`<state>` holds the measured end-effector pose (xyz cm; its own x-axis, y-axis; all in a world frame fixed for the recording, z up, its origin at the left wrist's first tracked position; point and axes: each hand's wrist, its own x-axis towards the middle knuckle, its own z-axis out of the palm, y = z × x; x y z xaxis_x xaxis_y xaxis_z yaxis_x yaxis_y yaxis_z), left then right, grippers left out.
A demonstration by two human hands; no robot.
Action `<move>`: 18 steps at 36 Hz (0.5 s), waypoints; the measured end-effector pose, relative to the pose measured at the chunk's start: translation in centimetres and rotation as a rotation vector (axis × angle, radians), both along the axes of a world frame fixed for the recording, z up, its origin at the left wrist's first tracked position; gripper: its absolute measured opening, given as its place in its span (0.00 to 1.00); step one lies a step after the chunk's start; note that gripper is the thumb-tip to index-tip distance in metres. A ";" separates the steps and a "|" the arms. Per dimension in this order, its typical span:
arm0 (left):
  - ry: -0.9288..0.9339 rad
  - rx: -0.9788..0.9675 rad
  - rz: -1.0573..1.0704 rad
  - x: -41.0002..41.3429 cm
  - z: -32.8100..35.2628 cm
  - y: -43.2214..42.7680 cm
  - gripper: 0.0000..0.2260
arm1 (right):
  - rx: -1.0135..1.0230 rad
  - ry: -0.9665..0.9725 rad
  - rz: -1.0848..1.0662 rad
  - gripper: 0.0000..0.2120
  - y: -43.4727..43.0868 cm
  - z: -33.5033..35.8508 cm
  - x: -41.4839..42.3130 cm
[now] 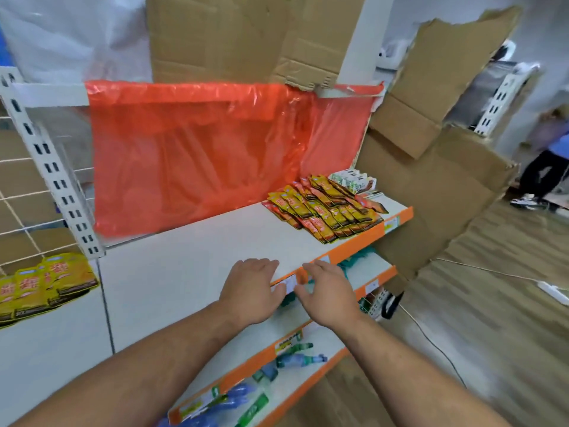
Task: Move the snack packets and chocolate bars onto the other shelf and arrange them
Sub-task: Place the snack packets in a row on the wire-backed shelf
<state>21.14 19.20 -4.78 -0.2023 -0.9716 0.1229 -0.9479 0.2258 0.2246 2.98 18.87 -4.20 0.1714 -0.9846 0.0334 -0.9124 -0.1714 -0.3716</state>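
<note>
Yellow and red snack packets [323,211] lie far right on the shelf [200,257]; yellow packets [43,285] at left apparently await transfer. Both left hand [252,288] and right hand [326,294] are empty, fingers relaxed.

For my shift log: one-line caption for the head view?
Left hand and right hand, both empty, at the shelf front edge; snack packets piled at its right end.

two hands, left hand [251,292] and right hand [329,294]; three or four yellow packets [46,282]; one pile of snack packets [326,211], too many to count.
</note>
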 end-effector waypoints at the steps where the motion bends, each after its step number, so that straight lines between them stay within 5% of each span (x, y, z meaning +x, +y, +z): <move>1: 0.022 0.009 -0.009 -0.7 0.1 -0.9 0.37 | 0.005 0.002 -0.018 0.28 -0.7 0.0 -0.6; 8: 0.135 0.064 -0.025 -4.2 0.1 -7.7 0.24 | 0.046 0.019 -0.090 0.27 -6.3 0.0 -3.4; 14: 0.187 0.035 -0.050 -5.7 0.6 -12.4 0.26 | 0.028 0.038 -0.120 0.26 -10.6 0.6 -4.5; 18: 0.191 -0.033 -0.070 -6.4 0.9 -15.4 0.19 | -0.018 0.007 -0.168 0.29 -13.5 0.9 -5.2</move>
